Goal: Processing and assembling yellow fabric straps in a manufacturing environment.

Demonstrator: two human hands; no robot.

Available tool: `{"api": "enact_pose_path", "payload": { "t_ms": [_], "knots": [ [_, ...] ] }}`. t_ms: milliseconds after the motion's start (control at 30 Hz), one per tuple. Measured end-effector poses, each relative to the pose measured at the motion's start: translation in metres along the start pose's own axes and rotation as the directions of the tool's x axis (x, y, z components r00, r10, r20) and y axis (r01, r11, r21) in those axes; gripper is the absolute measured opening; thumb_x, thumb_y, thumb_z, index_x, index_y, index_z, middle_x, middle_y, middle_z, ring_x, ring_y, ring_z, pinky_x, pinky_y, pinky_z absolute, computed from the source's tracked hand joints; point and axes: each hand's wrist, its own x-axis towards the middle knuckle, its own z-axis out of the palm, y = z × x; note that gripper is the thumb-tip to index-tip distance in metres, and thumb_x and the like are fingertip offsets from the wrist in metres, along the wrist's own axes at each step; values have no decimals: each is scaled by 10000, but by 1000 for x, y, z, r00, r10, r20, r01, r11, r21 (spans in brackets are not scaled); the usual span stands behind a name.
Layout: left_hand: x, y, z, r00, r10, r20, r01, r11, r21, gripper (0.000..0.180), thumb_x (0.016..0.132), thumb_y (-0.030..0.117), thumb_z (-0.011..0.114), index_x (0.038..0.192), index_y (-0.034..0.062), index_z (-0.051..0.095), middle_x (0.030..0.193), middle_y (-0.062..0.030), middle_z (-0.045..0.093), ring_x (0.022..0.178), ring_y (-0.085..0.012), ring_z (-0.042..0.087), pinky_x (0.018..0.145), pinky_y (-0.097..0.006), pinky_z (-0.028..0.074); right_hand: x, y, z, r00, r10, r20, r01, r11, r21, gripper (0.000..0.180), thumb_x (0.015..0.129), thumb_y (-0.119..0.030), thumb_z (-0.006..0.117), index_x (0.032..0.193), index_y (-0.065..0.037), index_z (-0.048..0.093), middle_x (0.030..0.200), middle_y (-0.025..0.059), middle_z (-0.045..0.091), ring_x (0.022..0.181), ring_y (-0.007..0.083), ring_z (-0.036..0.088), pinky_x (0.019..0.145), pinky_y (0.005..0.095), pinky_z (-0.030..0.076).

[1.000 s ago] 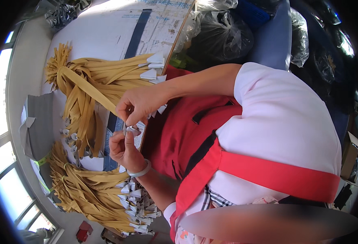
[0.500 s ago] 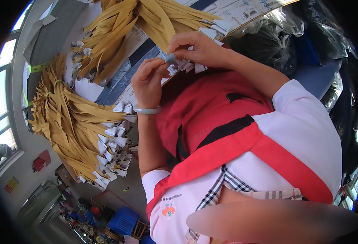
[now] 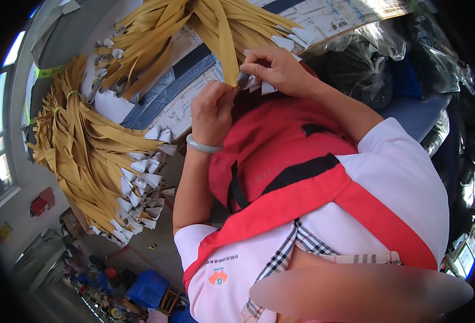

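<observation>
A flat yellow strap [image 3: 226, 51] runs down from the bundle on the table to my two hands. My left hand [image 3: 213, 110], with a pale bangle at the wrist, is closed in a pinch on the strap near its end. Against it, my right hand [image 3: 280, 70] pinches the small grey end piece [image 3: 243, 80] of that strap between thumb and finger. Other white strap ends [image 3: 267, 88] hang just below my right hand. The fingertips partly hide how the grey piece sits on the strap.
More yellow straps [image 3: 146, 48] with white and grey ends lie spread on the table [image 3: 181, 99]. A large tied bundle of yellow straps [image 3: 81, 140] hangs at the left, its white ends toward me. Clear plastic bags [image 3: 356, 64] stand at the right. A blue crate [image 3: 150, 288] is on the floor behind.
Both hands have shifted slightly right and down, still pinching at the strap's end. The view has moved a little, so the bundles sit further left.
</observation>
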Motion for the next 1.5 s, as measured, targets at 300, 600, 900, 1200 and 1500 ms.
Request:
{"api": "enact_pose_path", "payload": {
  "t_ms": [300, 600, 900, 1200, 1500],
  "knots": [
    [11, -41, -138, 630, -325, -705, -159, 835, -527, 192, 987, 83, 565, 1156, -8, 555, 990, -130, 665, 816, -218, 690, 693, -330, 609, 5, 12, -63, 993, -6, -121, -39, 929, -369, 259, 949, -294, 653, 940, -36, 631, 792, 6, 594, 733, 85, 557, 676, 250, 468],
    [37, -22, 25, 963, 248, -105, -218, 946, 240, 350, 789, 9, 711, 1135, 43, 674, 1142, -128, 639, 1039, -304, 610, 885, -351, 492, 12, 14, -34, 993, -49, 112, 110, 758, -643, 149, 859, -173, 679, 922, -46, 633, 896, 95, 590, 844, 282, 606, 736, 365, 481],
    [50, -22, 14, 963, 265, -42, -255, 954, 160, 140, 731, 19, 744, 852, 57, 685, 912, -101, 668, 891, -294, 606, 777, -360, 488, 28, -9, -35, 988, -40, 152, 86, 947, -309, 178, 952, -196, 637, 970, -19, 634, 902, 28, 594, 838, 142, 572, 747, 286, 446],
    [42, -28, -13, 995, 42, -88, -77, 895, -439, 145, 787, -92, 708, 894, -23, 637, 937, -70, 646, 900, -151, 604, 804, -259, 474, 56, -22, -23, 925, -186, 332, 205, 979, -22, 199, 936, -233, 672, 1007, -51, 635, 934, 9, 576, 840, 95, 541, 762, 266, 460],
    [45, -32, -7, 924, -198, -326, -38, 803, -595, 58, 903, 3, 680, 949, 11, 646, 857, 21, 635, 766, -48, 570, 694, -188, 454, 79, -27, -4, 921, -76, 381, 67, 997, 36, 170, 903, -169, 715, 939, -50, 600, 847, -34, 532, 792, 58, 548, 706, 218, 467]
  ]
}}
